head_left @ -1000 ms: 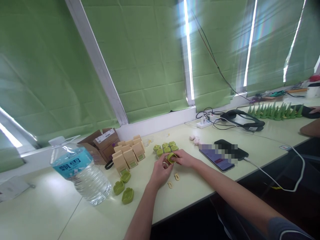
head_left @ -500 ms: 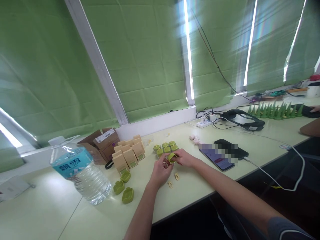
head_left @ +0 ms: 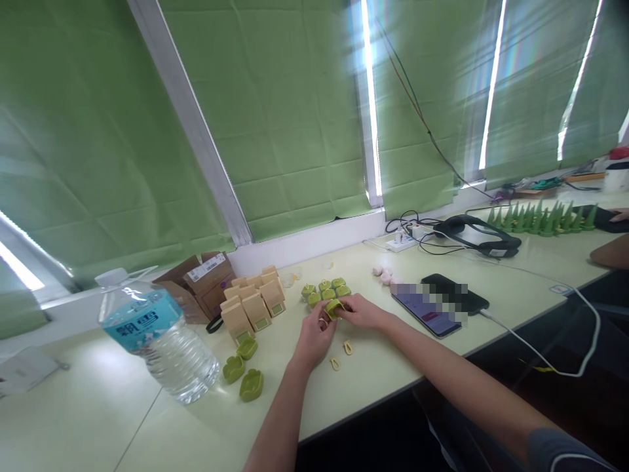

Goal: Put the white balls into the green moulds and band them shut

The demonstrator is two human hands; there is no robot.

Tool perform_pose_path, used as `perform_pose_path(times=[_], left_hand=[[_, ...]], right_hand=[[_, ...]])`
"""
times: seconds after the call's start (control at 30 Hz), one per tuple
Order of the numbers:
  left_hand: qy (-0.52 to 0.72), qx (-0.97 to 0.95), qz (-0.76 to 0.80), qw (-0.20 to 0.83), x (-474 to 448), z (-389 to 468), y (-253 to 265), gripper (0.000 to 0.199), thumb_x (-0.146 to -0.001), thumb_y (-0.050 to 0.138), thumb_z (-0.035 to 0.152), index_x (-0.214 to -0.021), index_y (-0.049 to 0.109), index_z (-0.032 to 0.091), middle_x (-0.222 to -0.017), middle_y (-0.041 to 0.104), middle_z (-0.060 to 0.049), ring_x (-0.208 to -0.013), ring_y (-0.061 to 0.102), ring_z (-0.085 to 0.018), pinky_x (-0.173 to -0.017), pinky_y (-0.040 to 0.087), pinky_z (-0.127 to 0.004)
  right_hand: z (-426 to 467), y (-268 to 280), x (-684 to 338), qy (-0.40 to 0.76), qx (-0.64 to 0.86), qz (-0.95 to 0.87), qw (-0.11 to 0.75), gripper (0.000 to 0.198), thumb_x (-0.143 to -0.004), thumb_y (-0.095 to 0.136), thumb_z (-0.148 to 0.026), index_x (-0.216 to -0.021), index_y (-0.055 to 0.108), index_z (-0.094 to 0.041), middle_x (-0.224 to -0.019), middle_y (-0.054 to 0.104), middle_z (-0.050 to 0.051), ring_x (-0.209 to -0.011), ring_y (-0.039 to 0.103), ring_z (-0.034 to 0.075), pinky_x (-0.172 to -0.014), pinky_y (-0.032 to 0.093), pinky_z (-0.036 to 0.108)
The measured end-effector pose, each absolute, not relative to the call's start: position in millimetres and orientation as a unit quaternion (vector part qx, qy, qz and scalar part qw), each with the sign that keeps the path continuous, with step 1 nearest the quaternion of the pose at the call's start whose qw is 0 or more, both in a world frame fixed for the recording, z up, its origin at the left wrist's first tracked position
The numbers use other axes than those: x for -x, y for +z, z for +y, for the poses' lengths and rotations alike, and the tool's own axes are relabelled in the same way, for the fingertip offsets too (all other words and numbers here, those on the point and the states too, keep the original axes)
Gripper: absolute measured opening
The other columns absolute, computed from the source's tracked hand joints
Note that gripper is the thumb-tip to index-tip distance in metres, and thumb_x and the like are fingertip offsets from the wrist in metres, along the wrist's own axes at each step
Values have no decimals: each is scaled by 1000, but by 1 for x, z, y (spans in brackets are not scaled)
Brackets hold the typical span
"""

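Between my two hands is a small green plastic cup-like piece (head_left: 335, 308), held just above the table. My left hand (head_left: 318, 331) has its fingers closed on its left side, and my right hand (head_left: 358, 311) pinches it from the right. Right behind the hands stand several small green pieces with yellow tops (head_left: 325, 286) in a cluster. Two small pale yellow loops (head_left: 348, 347) lie on the table in front of my hands. To the left of them are three green hollow pieces (head_left: 251, 385), their open sides up.
A big water bottle (head_left: 162, 341) stands at left, beside an open cardboard box (head_left: 206, 282) and several tan paper-bag shapes (head_left: 255, 308). Pink round pieces (head_left: 386, 275), phones (head_left: 426, 311), a headset (head_left: 479, 236), a power strip (head_left: 401, 242) and green spikes (head_left: 545, 219) lie rightward.
The green piece has tipped and shifted slightly left in my hands. Both hands stay in nearly the same place.
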State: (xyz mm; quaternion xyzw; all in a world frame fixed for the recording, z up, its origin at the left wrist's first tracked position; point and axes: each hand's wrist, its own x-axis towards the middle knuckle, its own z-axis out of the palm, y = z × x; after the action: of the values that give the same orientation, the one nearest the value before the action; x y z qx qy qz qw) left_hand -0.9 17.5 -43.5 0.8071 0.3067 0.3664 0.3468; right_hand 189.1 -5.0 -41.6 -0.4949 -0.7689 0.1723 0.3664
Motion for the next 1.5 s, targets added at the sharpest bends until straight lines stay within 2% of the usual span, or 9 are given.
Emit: perform_pose_path(times=[0.13, 0.37, 0.63, 0.8, 0.97, 1.13, 1.23, 1.4, 1.5], left_hand=[[357, -808, 309, 351, 1, 16, -43, 38, -87, 55, 36, -121, 53, 19, -82, 56, -1, -60, 49, -9, -58, 41, -22], [346, -805, 321, 360, 3, 13, -39, 36, -89, 52, 46, -114, 55, 20, -78, 57, 0, -54, 46, -8, -52, 37, -21], [355, -813, 342, 312, 2, 22, -45, 19, -87, 52, 34, -91, 58, 17, -79, 62, -1, -55, 46, -7, -56, 36, -21], [382, -796, 363, 298, 2, 28, -47, 20, -85, 53, 34, -93, 60, 17, -80, 61, -1, -52, 45, -6, -54, 35, -21], [395, -793, 373, 277, 1, 26, -45, 20, -87, 51, 34, -93, 58, 17, -83, 62, -1, -50, 44, -6, -54, 36, -21], [409, -792, 367, 266, 2, 25, -43, 20, -89, 50, 36, -92, 56, 18, -83, 61, -1, -54, 46, -7, -57, 36, -21], [420, -781, 367, 280, 1, 26, -43, 22, -90, 49, 39, -90, 54, 18, -78, 59, 0, -54, 45, -7, -56, 35, -21], [417, -779, 377, 280, 1, 24, -42, 20, -87, 51, 39, -84, 51, 18, -68, 50, 3, -54, 40, -8, -56, 32, -21], [414, -782, 377, 273, 0, 23, -41, 19, -86, 51, 37, -82, 50, 19, -66, 47, 4, -56, 39, -8, -56, 31, -21]], right_hand=[[-7, -40, -189, 186, 490, -767, 369, 27, -94, 47, -35, -91, 65, -16, -78, 64, 2, -68, 53, 14, -65, 37, 26], [-7, -39, -189, 187, 492, -772, 355, 23, -92, 48, -31, -83, 64, -16, -77, 63, 1, -68, 52, 14, -63, 35, 25], [-9, -42, -187, 186, 488, -793, 314, 23, -88, 53, -32, -75, 59, -14, -67, 58, -1, -60, 47, 11, -57, 32, 23], [-14, -37, -186, 183, 485, -796, 314, 18, -87, 56, -33, -86, 60, -15, -67, 58, -1, -58, 46, 10, -54, 31, 23], [-16, -34, -185, 195, 479, -794, 320, 23, -89, 55, -37, -94, 61, -16, -68, 57, -2, -57, 46, 10, -54, 32, 22], [-15, -33, -186, 193, 485, -783, 339, 25, -88, 57, -40, -83, 58, -16, -59, 51, -4, -52, 41, 9, -51, 28, 23], [-12, -35, -188, 188, 493, -766, 368, 27, -88, 57, -43, -83, 61, -16, -56, 49, -4, -51, 40, 9, -51, 28, 23], [-4, -34, -207, 98, 562, -672, 473, 31, -93, 47, -43, -91, 63, -17, -61, 55, -1, -55, 47, 11, -57, 32, 24], [-1, -33, -231, 13, 681, -567, 464, 26, -92, 45, -36, -101, 63, -21, -79, 65, 3, -70, 56, 16, -64, 35, 26]])
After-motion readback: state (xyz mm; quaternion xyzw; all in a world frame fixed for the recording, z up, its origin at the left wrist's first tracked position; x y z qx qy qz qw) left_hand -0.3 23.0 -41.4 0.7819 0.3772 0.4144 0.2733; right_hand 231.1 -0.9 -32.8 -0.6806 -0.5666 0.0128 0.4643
